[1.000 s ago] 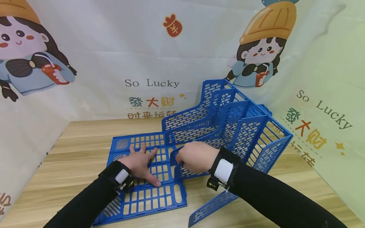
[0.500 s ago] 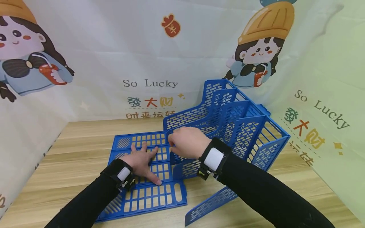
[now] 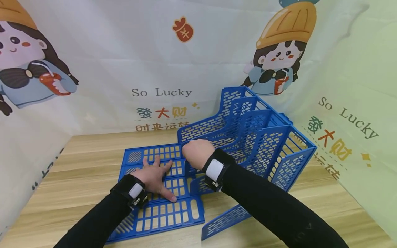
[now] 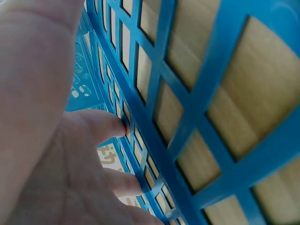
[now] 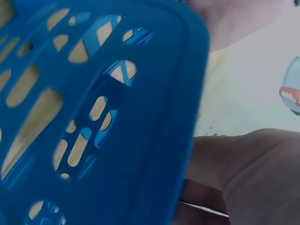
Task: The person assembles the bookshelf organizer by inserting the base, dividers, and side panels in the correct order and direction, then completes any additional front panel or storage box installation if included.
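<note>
A blue plastic file rack [image 3: 263, 137] with several upright perforated dividers stands on the wooden table. Its flat grid base panel [image 3: 158, 210] lies in front of it on the left. My left hand [image 3: 156, 177] presses flat on that panel with fingers spread; the left wrist view shows the fingers [image 4: 101, 126] against the blue grid [image 4: 197, 108]. My right hand [image 3: 195, 151] grips the front top edge of one upright divider [image 3: 214, 136]. In the right wrist view the blue perforated divider [image 5: 93, 117] fills the frame, with part of the hand [image 5: 243, 173] behind it.
A loose blue divider panel [image 3: 226, 220] lies on the table [image 3: 71, 193] in front of the rack, under my right forearm. Printed cloth backdrops [image 3: 130, 62] close off the back and both sides of the table.
My right hand has moved up and back from a nearer, lower divider to a divider further back. The left hand has stayed pressed on the base panel.
</note>
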`<state>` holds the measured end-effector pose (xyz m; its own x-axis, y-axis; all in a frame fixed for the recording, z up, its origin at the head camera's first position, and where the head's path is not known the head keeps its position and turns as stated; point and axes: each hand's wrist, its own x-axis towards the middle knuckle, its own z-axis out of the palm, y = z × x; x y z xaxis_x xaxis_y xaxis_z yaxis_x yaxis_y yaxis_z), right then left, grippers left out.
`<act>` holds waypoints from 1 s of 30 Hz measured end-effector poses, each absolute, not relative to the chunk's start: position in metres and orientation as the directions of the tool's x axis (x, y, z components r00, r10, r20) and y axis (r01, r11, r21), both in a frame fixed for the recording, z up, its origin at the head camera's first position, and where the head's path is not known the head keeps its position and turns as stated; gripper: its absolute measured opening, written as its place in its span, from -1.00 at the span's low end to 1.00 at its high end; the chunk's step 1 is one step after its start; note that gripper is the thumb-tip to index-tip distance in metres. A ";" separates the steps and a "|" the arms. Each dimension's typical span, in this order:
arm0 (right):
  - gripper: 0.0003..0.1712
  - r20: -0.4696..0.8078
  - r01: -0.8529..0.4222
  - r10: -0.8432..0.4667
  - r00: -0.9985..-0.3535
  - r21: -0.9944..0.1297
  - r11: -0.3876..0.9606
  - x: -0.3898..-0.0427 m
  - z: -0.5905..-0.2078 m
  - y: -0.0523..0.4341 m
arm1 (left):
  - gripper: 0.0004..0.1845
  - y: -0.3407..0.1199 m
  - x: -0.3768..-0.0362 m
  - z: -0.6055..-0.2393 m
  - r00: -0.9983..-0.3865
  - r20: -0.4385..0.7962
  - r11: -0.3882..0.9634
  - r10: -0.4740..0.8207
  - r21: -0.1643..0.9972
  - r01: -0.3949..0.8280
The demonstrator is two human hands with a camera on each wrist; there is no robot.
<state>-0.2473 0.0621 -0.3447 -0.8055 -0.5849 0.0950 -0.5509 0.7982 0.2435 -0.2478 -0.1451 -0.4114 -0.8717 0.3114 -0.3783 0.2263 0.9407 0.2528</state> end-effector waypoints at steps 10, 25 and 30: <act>-0.83 0.052 -0.542 -0.582 -0.811 0.307 0.782 -0.256 -0.347 0.057 | 0.58 -0.145 -0.248 -0.411 -0.874 -0.377 0.943 0.307 0.245 0.225; -0.84 -0.038 -0.580 -0.601 -0.798 0.320 0.749 -0.253 -0.341 0.050 | 0.57 -0.147 -0.246 -0.409 -0.872 -0.383 0.944 0.304 0.242 0.223; -0.82 -0.065 -0.608 -0.618 -0.783 0.290 0.739 -0.258 -0.343 0.046 | 0.58 -0.147 -0.246 -0.408 -0.874 -0.379 0.945 0.305 0.235 0.228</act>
